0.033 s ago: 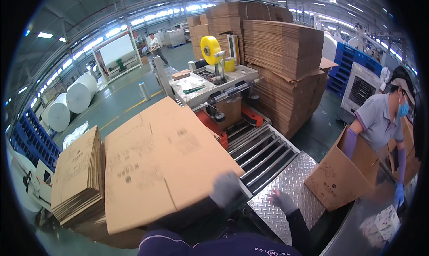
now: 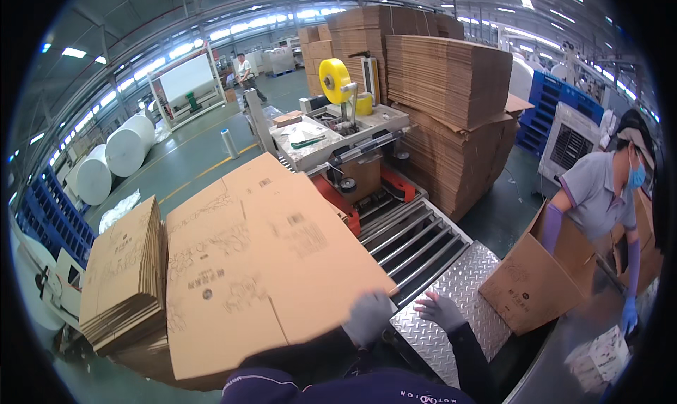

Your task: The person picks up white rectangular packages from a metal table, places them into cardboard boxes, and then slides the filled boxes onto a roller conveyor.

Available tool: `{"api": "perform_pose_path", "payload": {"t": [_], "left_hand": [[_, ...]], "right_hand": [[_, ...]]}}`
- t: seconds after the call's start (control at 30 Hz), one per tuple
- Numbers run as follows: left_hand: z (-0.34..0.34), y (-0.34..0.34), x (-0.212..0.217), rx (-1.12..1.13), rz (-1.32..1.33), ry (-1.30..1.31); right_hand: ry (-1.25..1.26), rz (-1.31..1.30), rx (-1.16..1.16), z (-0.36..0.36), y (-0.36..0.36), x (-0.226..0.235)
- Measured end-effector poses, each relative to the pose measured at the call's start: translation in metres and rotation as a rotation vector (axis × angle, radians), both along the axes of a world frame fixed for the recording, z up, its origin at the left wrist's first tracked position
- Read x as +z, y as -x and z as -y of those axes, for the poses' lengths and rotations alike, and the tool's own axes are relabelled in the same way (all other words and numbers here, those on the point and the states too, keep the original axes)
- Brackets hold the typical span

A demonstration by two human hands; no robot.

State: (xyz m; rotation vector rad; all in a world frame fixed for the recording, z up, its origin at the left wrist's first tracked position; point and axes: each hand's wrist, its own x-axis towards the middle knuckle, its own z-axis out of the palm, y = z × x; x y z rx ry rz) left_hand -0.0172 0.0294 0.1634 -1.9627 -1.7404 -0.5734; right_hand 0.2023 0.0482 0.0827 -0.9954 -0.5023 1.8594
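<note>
Left hand (image 2: pixel 369 321) at flat carton (image 2: pixel 271 256) (grip cannot be told); right hand (image 2: pixel 443 312), fingers apart, near left edge of tread plate (image 2: pixel 478 275). One-sided hold may skew carton.

Factory hall: roller conveyor (image 2: pixel 413 248), tall cardboard stacks (image 2: pixel 434 79), large white rolls (image 2: pixel 125 154).

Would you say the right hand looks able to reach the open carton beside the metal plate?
Probably yes: the right hand looks empty, and only the metal plate shows between it and the open carton.
</note>
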Motion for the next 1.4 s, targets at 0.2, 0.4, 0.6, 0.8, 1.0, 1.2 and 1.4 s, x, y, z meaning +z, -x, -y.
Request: {"api": "perform_pose_path", "payload": {"t": [0.2,0.4,0.6,0.8,1.0,1.2,1.4], "left_hand": [[0.070,-0.017,-0.052,-0.585,-0.276,-0.192],[0.075,-0.017,-0.057,-0.832,0.073,-0.092],[0.046,-0.021,-0.049,-1.029,0.125,0.084],[-0.038,-0.020,0.062,-0.798,0.229,-0.597],[-0.140,-0.107,0.123,-1.280,-0.081,0.745],[-0.162,-0.128,0.118,-1.700,0.127,0.646],[-0.174,-0.150,0.130,-1.675,-0.081,0.273]], "right_hand": [[-0.379,0.399,0.520,-0.047,0.052,0.002],[-0.465,0.333,0.115,0.027,0.020,0.049],[-0.350,0.669,-0.107,0.140,-0.152,0.046],[-0.333,1.163,-0.306,0.276,-0.307,-0.141],[-0.178,0.608,-0.649,0.340,-0.294,-0.196],[-0.178,1.167,-1.057,0.327,-0.216,-0.131],[0.188,1.446,-1.172,0.351,-0.226,-0.105]]}}
